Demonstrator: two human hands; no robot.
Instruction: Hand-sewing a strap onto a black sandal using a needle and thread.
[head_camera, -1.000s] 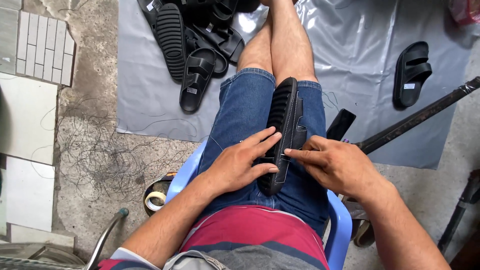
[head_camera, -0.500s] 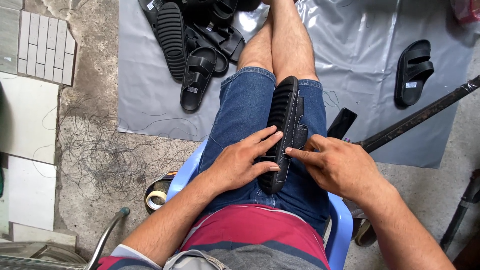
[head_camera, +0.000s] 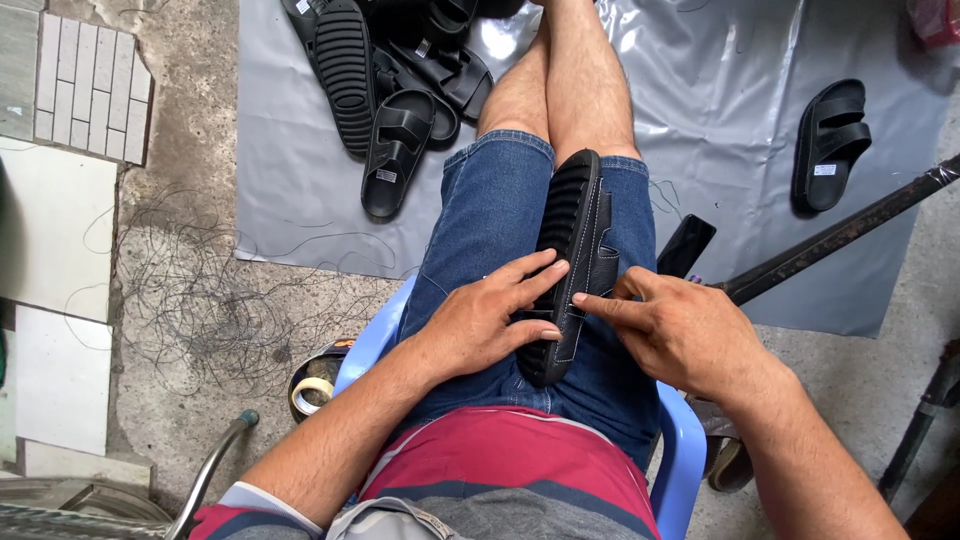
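A black sandal (head_camera: 577, 235) lies on its side along my lap, ribbed sole facing left, white stitching along the edge. My left hand (head_camera: 487, 320) rests flat on my thigh with its fingers pressed against the sole near the heel. From the other side my right hand (head_camera: 680, 330) pinches the sandal's strap edge with thumb and forefinger. I sit on a blue plastic chair (head_camera: 690, 450), wearing denim shorts.
A pile of black sandals (head_camera: 395, 95) lies on a grey plastic sheet (head_camera: 720, 120) ahead of me, one single sandal (head_camera: 828, 145) at the right. A dark phone-like slab (head_camera: 686, 246), a long black rod (head_camera: 840, 235), loose thread (head_camera: 200, 300) and a tape roll (head_camera: 312, 392) lie around.
Both hands stay on the sandal; my fingers have shifted slightly along its edge. The sandal keeps its place on my lap.
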